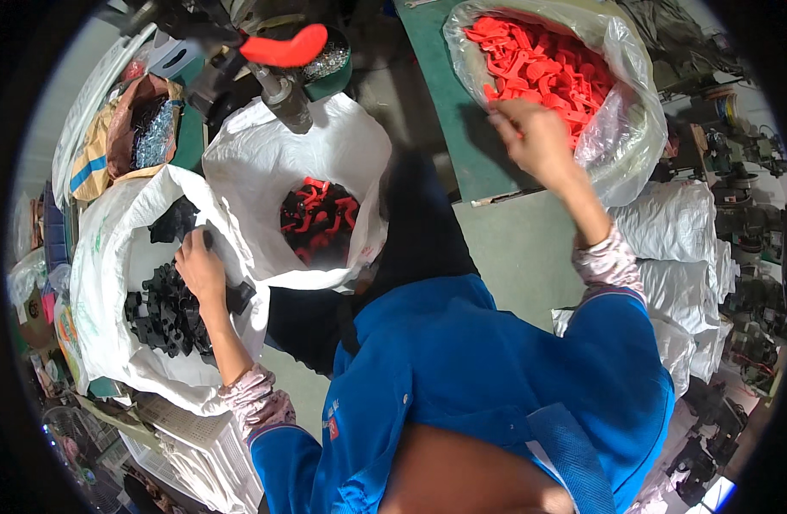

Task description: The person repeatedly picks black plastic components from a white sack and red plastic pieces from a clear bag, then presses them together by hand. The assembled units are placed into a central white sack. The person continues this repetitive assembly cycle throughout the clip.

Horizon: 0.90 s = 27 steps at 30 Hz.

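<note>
My left hand (201,270) is down inside a white sack (102,257) of black plastic parts (166,313), and its fingers close on one black part (239,296) at the sack's rim. My right hand (537,135) reaches up into a clear plastic bag (625,128) full of red plastic parts (539,60). Its fingers curl into the pile with the back of the hand up, so what they grip is hidden. Between the two, a second white sack (274,154) holds red-and-black pieces (318,218).
A machine with a red lever handle (284,47) stands above the middle sack. The clear bag rests on a green bench (462,128). Filled white sacks (676,248) lie at the right. A brown bag of metal bits (149,124) sits at the upper left, and a white crate (201,445) is at the lower left.
</note>
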### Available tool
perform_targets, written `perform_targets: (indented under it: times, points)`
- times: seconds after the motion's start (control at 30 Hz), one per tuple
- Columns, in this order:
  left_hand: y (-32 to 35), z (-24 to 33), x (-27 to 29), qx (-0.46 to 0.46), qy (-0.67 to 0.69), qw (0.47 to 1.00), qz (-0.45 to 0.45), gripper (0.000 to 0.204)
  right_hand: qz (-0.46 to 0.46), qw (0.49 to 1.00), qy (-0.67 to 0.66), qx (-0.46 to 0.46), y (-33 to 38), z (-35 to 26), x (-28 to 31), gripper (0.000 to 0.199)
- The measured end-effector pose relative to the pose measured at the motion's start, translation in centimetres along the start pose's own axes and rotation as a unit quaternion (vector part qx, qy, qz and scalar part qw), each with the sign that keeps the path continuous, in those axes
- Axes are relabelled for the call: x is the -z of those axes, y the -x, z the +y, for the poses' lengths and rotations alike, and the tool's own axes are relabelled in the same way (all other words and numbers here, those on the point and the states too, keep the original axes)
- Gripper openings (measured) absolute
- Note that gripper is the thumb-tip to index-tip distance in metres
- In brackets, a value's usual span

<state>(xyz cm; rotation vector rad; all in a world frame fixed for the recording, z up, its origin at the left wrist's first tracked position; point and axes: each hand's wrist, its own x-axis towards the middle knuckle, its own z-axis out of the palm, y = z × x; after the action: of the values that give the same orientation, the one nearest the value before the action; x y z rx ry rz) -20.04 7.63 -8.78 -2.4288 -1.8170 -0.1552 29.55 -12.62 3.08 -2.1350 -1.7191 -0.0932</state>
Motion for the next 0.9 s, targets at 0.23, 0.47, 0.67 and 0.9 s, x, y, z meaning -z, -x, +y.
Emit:
perform_targets:
  times: [0.23, 0.47, 0.67, 0.9]
  points:
    - [0.9, -1.1, 1.8, 0.073, 0.537, 0.817, 0.198, 0.035, -0.067, 0.953, 0.293, -0.029, 2.0, 13.4, 3.7, 0.025]
    - [1.7, 6.1, 6.1, 0.171, 0.819, 0.540, 0.087, 0.033, 0.005, 0.989, -0.133, -0.071, -4.6, 7.4, 4.1, 0.034]
    - [-1.4, 18.7, 7.6, -0.030, 0.938, 0.313, -0.145, 0.027, -0.203, 0.661, -0.719, -0.076, -6.9, -7.1, -3.9, 0.012]
    - [-1.2, 20.1, 9.8, 0.048, 0.917, 0.390, -0.062, 0.029, -0.266, 0.705, -0.656, -0.045, -8.2, -12.0, -5.4, 0.025]
